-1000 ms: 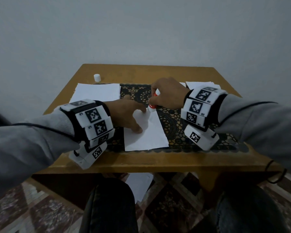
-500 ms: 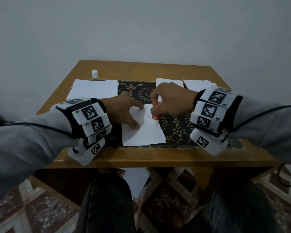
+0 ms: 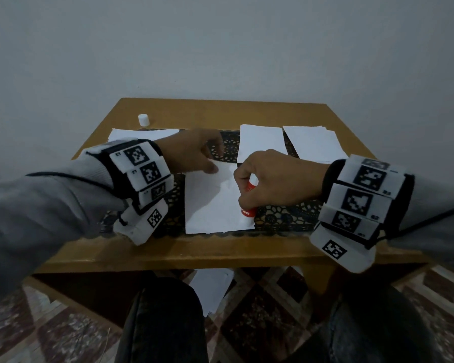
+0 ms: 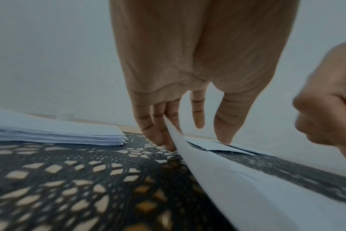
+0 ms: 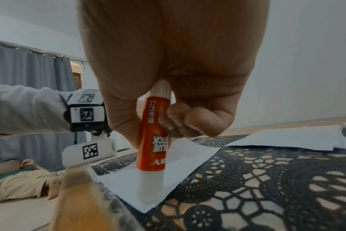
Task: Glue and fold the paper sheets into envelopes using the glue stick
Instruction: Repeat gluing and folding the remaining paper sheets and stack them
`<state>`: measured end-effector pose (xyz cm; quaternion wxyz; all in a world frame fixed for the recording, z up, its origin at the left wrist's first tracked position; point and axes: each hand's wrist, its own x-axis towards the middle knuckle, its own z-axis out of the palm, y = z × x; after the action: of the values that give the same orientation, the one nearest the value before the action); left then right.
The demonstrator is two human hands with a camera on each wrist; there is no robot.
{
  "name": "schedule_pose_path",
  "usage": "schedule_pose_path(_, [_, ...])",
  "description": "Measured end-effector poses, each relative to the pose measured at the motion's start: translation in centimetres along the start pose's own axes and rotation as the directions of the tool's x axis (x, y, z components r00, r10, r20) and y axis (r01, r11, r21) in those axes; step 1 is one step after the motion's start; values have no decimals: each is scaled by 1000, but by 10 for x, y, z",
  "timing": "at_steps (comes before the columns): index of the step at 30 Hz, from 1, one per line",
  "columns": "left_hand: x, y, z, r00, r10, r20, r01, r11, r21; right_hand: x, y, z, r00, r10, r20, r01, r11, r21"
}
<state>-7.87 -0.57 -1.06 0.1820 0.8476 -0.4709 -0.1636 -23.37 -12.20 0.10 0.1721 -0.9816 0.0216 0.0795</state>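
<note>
My right hand (image 3: pixel 270 179) grips the glue stick (image 3: pixel 247 211) upright, tip down on the near right corner of the paper sheet (image 3: pixel 212 205). My left hand (image 3: pixel 192 150) lifts the sheet's far left edge between its straight fingers (image 4: pixel 158 125) and thumb. The sheet lies on a black lace mat (image 3: pixel 286 216). Farther off: a paper stack (image 3: pixel 142 133) at left, a white cap (image 3: pixel 143 119), more sheets (image 3: pixel 312 142) at right.

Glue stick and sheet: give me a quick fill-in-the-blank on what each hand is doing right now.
1. The right hand grips the ____ glue stick.
2. The stick's tip touches the sheet near its ____ edge, in the head view.
3. The left hand holds the sheet's far-____ corner.
4. The white cap stands on the ____.

Missing: red; right; left; table
</note>
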Motion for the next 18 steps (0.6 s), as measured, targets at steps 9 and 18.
schedule_pose_path(9, [-10, 14, -31, 908, 42, 418, -2, 995, -97, -3, 12, -13, 1000, -9, -5, 9, 998, -59])
schedule_pose_path(18, [-25, 10, -8, 993, -50, 112, 57, 997, -59, -4, 33, -50, 941, 192, -278, -203, 979, -12])
